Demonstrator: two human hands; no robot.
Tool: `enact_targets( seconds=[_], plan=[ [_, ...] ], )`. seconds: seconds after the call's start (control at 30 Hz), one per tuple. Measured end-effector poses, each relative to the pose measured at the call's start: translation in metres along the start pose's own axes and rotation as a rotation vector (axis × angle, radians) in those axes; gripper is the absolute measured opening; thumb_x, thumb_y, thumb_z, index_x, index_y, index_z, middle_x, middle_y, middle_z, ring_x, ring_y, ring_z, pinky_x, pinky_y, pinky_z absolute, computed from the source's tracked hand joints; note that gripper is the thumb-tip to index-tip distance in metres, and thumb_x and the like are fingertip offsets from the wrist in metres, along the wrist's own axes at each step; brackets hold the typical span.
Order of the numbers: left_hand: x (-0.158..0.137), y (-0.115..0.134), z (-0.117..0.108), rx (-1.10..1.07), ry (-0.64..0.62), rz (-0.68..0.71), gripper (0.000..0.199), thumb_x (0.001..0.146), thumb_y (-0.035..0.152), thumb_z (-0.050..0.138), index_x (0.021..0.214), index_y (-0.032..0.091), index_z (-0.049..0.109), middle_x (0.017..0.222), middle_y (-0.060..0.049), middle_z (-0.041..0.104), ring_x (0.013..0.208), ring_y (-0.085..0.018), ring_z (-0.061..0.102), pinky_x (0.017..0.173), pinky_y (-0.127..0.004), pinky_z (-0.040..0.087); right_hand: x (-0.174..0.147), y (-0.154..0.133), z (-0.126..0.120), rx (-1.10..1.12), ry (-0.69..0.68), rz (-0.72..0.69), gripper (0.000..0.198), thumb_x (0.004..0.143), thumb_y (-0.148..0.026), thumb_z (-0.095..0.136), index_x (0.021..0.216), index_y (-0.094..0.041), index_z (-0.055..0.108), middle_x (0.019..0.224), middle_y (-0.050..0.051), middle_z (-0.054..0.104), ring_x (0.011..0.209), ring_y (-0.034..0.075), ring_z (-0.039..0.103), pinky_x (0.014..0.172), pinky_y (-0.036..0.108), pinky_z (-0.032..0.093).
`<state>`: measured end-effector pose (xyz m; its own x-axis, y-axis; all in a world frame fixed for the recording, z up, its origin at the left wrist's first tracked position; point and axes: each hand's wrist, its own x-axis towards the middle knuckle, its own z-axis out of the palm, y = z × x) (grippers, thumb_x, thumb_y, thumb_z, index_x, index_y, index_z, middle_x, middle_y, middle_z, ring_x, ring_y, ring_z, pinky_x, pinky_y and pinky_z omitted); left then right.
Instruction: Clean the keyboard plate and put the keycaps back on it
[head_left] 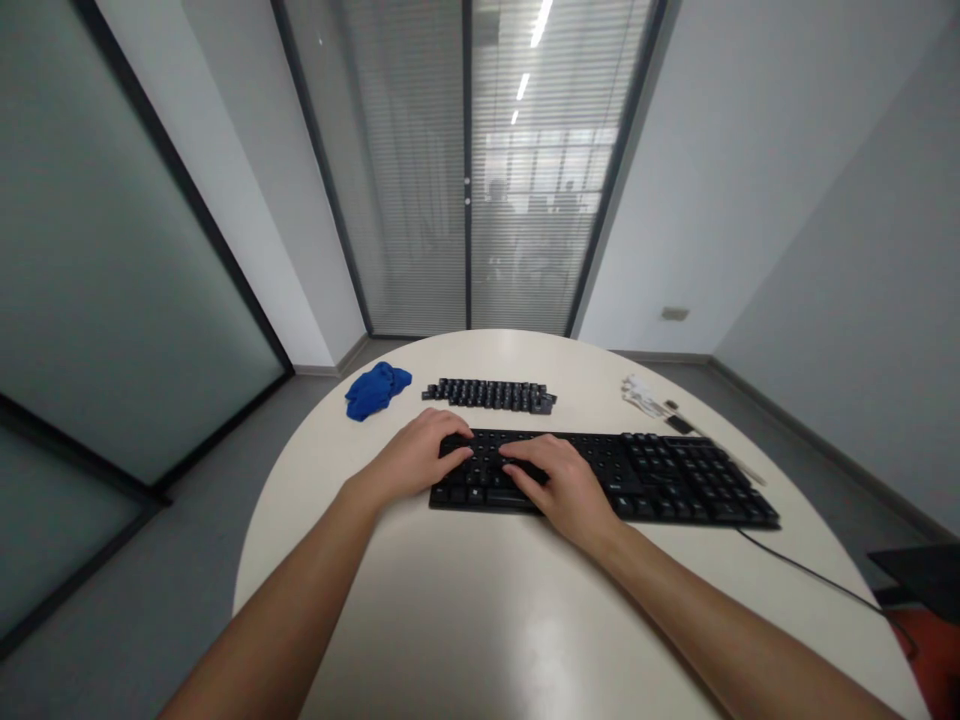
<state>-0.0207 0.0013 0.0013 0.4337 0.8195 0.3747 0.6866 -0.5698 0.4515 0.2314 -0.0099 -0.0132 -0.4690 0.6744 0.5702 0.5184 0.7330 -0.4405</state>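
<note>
A black computer keyboard [675,480] lies across the table, with many keycaps off its main block and the number pad at the right still covered. My left hand [424,455] rests over the keyboard's left end, index finger and thumb stretched out and apart. Just right of it, my right hand [559,480] has thumb and index finger drawn together over the bare key positions. Anything between those fingertips is too small and dark to make out. Behind the keyboard, loose black keycaps [491,394] stand in neat rows.
A crumpled blue cloth [375,390] lies at the far left of the round white table [457,620]. White tangled items [641,393] and a small black piece [679,424] lie at the right. The keyboard's cable [810,572] runs over the right edge, near a red-and-black chair [926,640].
</note>
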Motion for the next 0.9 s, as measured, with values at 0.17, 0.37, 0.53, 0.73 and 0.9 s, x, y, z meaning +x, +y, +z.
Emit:
enact_targets(
  seconds=[0.17, 0.37, 0.53, 0.73, 0.9],
  plan=[
    [-0.003, -0.007, 0.003, -0.01, -0.062, -0.033, 0.025, 0.091, 0.036, 0.066, 0.111, 0.022, 0.071, 0.114, -0.009, 0.07, 0.113, -0.027, 0.059, 0.101, -0.041, 0.045, 0.004, -0.002, 0.005, 0.033, -0.047, 0.069, 0.018, 0.091, -0.02, 0.068, 0.108, -0.025, 0.073, 0.11, 0.004, 0.076, 0.104, 0.023, 0.068, 0.094, 0.043, 0.053],
    [-0.002, -0.01, 0.0, -0.045, -0.062, -0.062, 0.024, 0.091, 0.035, 0.064, 0.109, 0.023, 0.073, 0.109, -0.009, 0.072, 0.108, -0.028, 0.061, 0.098, -0.041, 0.047, 0.011, -0.004, 0.012, 0.039, -0.087, 0.142, 0.019, 0.089, -0.021, 0.07, 0.107, -0.025, 0.073, 0.107, 0.004, 0.076, 0.099, 0.024, 0.07, 0.092, 0.043, 0.055],
    [-0.002, -0.012, 0.002, -0.037, -0.087, -0.058, 0.024, 0.089, 0.031, 0.066, 0.11, 0.022, 0.072, 0.11, -0.009, 0.07, 0.111, -0.028, 0.059, 0.099, -0.041, 0.046, 0.017, -0.005, 0.017, 0.019, -0.133, 0.123, 0.014, 0.089, -0.023, 0.07, 0.101, -0.026, 0.076, 0.102, 0.003, 0.078, 0.096, 0.024, 0.071, 0.089, 0.042, 0.056],
    [-0.001, -0.011, 0.002, -0.051, -0.084, -0.05, 0.022, 0.088, 0.029, 0.067, 0.109, 0.023, 0.073, 0.109, -0.008, 0.071, 0.111, -0.028, 0.059, 0.098, -0.041, 0.046, 0.016, -0.003, 0.02, -0.001, -0.121, 0.096, 0.013, 0.091, -0.026, 0.069, 0.1, -0.028, 0.078, 0.099, 0.003, 0.079, 0.094, 0.024, 0.072, 0.085, 0.041, 0.058],
    [-0.001, -0.011, 0.002, -0.051, -0.095, -0.037, 0.022, 0.089, 0.029, 0.067, 0.109, 0.023, 0.073, 0.109, -0.008, 0.071, 0.112, -0.028, 0.058, 0.099, -0.041, 0.045, 0.015, -0.003, 0.021, 0.036, -0.141, 0.085, 0.015, 0.091, -0.023, 0.068, 0.102, -0.028, 0.078, 0.101, 0.002, 0.079, 0.096, 0.024, 0.071, 0.087, 0.041, 0.057]
  ],
)
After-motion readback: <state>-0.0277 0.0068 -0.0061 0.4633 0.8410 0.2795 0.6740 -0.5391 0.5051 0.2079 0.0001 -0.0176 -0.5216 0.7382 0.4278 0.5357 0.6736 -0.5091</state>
